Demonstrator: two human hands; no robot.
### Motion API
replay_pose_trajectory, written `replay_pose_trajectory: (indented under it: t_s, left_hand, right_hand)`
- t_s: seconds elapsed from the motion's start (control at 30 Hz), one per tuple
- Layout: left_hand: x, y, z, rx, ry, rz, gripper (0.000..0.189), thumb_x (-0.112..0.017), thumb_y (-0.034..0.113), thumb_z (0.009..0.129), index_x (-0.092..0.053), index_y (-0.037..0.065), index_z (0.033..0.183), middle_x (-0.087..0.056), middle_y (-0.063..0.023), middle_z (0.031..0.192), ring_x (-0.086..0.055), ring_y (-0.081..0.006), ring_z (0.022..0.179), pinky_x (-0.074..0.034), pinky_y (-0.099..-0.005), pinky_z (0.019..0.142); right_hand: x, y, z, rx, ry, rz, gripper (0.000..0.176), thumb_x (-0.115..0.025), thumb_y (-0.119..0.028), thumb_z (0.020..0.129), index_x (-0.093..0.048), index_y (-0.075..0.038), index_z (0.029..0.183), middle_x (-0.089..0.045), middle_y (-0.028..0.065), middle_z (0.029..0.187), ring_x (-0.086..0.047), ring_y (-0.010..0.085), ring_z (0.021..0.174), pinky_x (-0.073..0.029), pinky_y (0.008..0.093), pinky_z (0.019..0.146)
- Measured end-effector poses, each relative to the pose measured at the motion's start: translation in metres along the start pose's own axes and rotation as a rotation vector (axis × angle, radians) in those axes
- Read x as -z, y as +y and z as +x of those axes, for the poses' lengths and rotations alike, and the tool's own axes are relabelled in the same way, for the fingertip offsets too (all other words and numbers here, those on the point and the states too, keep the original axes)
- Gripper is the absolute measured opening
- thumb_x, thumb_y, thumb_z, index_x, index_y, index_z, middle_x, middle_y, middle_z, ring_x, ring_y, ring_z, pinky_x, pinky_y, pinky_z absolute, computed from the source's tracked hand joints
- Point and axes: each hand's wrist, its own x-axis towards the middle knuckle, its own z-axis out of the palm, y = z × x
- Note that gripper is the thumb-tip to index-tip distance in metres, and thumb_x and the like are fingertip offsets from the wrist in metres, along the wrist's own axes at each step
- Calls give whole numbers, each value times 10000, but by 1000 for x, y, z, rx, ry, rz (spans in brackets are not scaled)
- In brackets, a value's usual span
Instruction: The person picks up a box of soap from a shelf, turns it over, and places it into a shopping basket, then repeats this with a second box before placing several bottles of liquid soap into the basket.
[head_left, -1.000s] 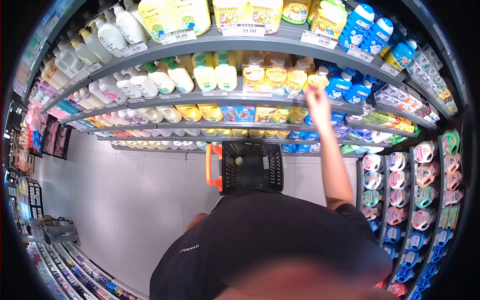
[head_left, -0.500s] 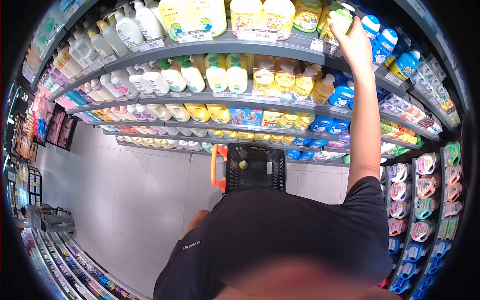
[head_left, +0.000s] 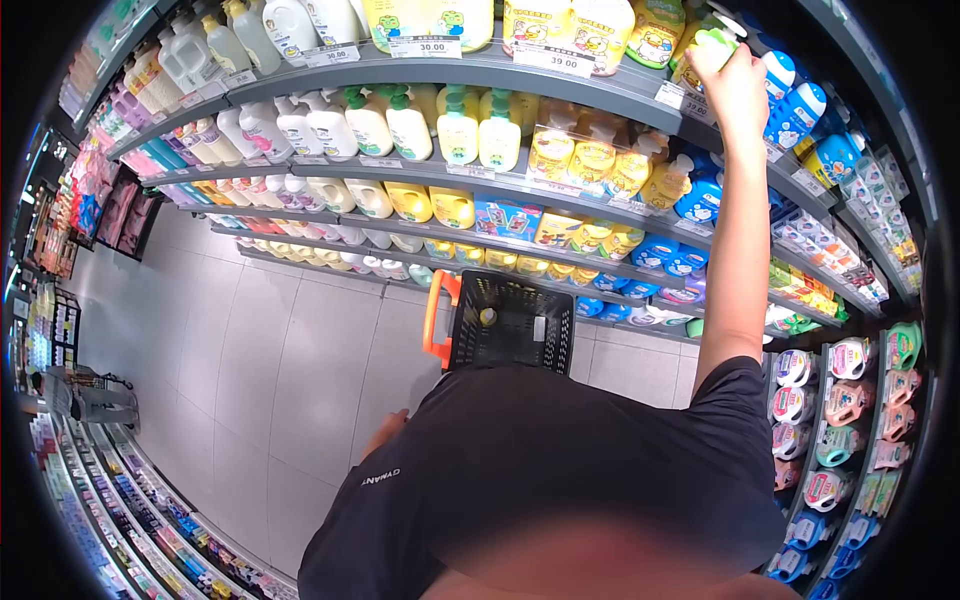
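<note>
My right hand (head_left: 732, 88) reaches up to the top shelf at the upper right, its fingers wrapped round the upper part of a green and yellow pump bottle (head_left: 713, 48). That bottle stands upright among others, with a green bottle (head_left: 657, 32) to its left and blue bottles (head_left: 797, 112) to its right. Low beside my body hangs my left hand (head_left: 390, 427), partly hidden by my sleeve; its fingers are too small to make out. Near my body is a black basket cart (head_left: 510, 320) with an orange handle (head_left: 436, 318) and a small round item (head_left: 488, 316) inside.
Long grey shelves (head_left: 590, 93) full of bottles curve across the front. More shelves with jugs (head_left: 849, 358) stand at the right, and another shelf runs along the lower left. A second cart (head_left: 90, 393) stands at the far left on the tiled floor (head_left: 300, 370).
The view has shifted, so the shelf bottles appear further right and slightly higher. My right hand is still at the same green and yellow bottle.
</note>
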Motion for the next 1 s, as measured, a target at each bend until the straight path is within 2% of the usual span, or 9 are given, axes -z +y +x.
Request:
replay_pose_trajectory:
  t_s: [0.13,0.23,0.33,0.43,0.53,0.73,0.83,0.93,1.0]
  left_hand:
    - [-1,21,-13,101,30,-45,781,-427,679,979,-776,-20,1013,-738,-219,1008,-704,-353,982,-525,-486,919]
    - [0,60,-84,-127,165,130,785,-405,684,990,-791,0,989,-739,-196,898,-714,-342,893,-541,-478,865]
    - [6,63,-89,-175,177,187,772,-388,679,999,-801,26,986,-729,-159,797,-714,-314,808,-555,-463,801]
    - [10,52,-81,-222,160,201,748,-381,664,1010,-805,48,994,-722,-133,741,-710,-280,752,-561,-443,750]
    - [12,22,-43,-220,83,80,712,-394,634,1016,-800,50,1014,-728,-138,766,-708,-272,759,-557,-435,741]
    - [13,28,-64,-214,91,109,605,-422,525,1037,-782,39,1034,-733,-144,807,-705,-274,763,-550,-427,754]
    - [5,34,-75,-217,197,59,557,-431,473,1049,-766,29,1022,-714,-127,768,-694,-276,748,-545,-439,747]
    - [10,19,-52,-266,126,57,528,-437,448,1054,-747,22,1018,-690,-113,736,-674,-266,702,-533,-441,696]
    - [9,34,-74,-256,197,80,519,-444,445,1053,-740,20,1024,-675,-105,719,-659,-254,672,-521,-434,660]
  right_hand:
    - [5,-7,0,-23,-25,-37,911,-729,-704,786,-586,27,1310,-599,314,1240,-654,447,1129,-554,503,936]
    - [5,-7,2,-3,-35,-54,927,-730,-722,776,-589,23,1309,-603,307,1232,-659,448,1120,-560,501,927]
    - [3,-7,1,18,9,-63,942,-728,-732,773,-576,22,1317,-641,292,1202,-676,431,1109,-564,502,916]
    - [-4,-6,4,8,-91,-10,960,-727,-739,771,-547,17,1334,-684,276,1173,-694,397,1105,-566,493,912]
    - [-5,-10,3,1,-149,-17,972,-726,-729,780,-488,42,1322,-707,270,1161,-705,377,1103,-563,478,911]
    - [-5,-12,2,-9,-171,-6,998,-727,-737,769,-471,68,1300,-695,283,1183,-698,386,1118,-557,474,921]
    - [-5,-13,0,-27,-168,9,1021,-725,-753,759,-471,69,1308,-689,287,1198,-695,389,1124,-554,473,927]
    - [-4,-13,0,-43,-165,14,1025,-736,-753,743,-474,74,1290,-696,288,1178,-707,393,1097,-566,482,907]
    - [-3,-14,1,-57,-178,14,1022,-741,-753,736,-479,73,1278,-702,287,1163,-713,393,1084,-572,485,897]
